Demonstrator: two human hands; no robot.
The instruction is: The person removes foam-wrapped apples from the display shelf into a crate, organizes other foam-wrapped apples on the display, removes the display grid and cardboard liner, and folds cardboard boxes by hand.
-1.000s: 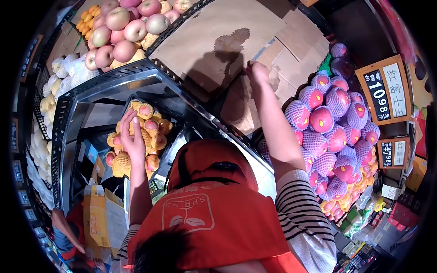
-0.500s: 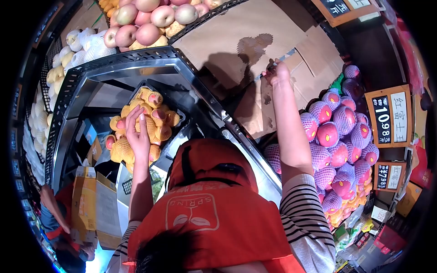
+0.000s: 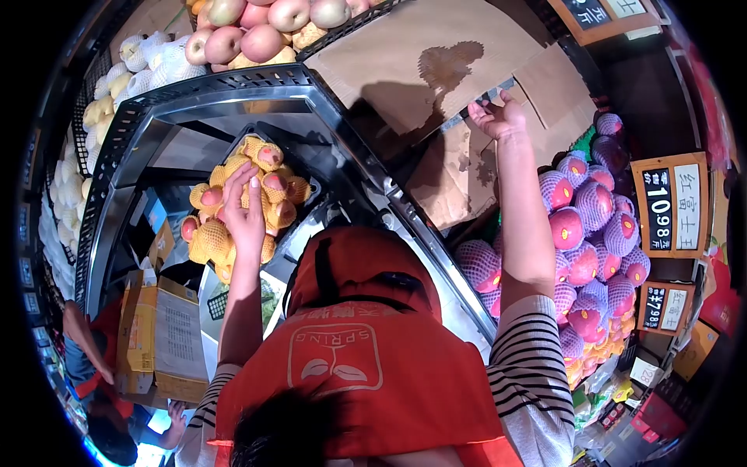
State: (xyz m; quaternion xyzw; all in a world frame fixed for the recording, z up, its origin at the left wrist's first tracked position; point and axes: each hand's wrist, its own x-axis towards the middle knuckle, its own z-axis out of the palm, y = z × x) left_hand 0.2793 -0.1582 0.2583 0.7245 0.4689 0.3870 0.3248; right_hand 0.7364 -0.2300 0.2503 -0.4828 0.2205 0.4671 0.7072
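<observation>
My left hand [image 3: 244,208] rests against apples in yellow foam nets [image 3: 214,243], piled in a dark crate. Its fingers are stretched out and apart, and none of them wraps round an apple. On the other side, my right hand [image 3: 498,117] is over brown cardboard [image 3: 397,54] with a dark wet stain [image 3: 450,65]. The palm is partly turned up, the fingers are loosely curled and apart, and nothing shows in them. Just below and right of that forearm lie apples in purple foam nets [image 3: 595,208].
Bare apples [image 3: 261,43] and white-netted fruit [image 3: 167,62] fill the upper left. A black crate rim [image 3: 272,75] borders the metal stand. Price signs [image 3: 671,204] stand at right. At lower left are a cardboard box [image 3: 167,331] and another person's arm [image 3: 87,340].
The view has shifted, so the price signs sit lower. My right hand has turned and its fingers have spread from a closer curl. My left hand stays at the yellow-netted apples.
</observation>
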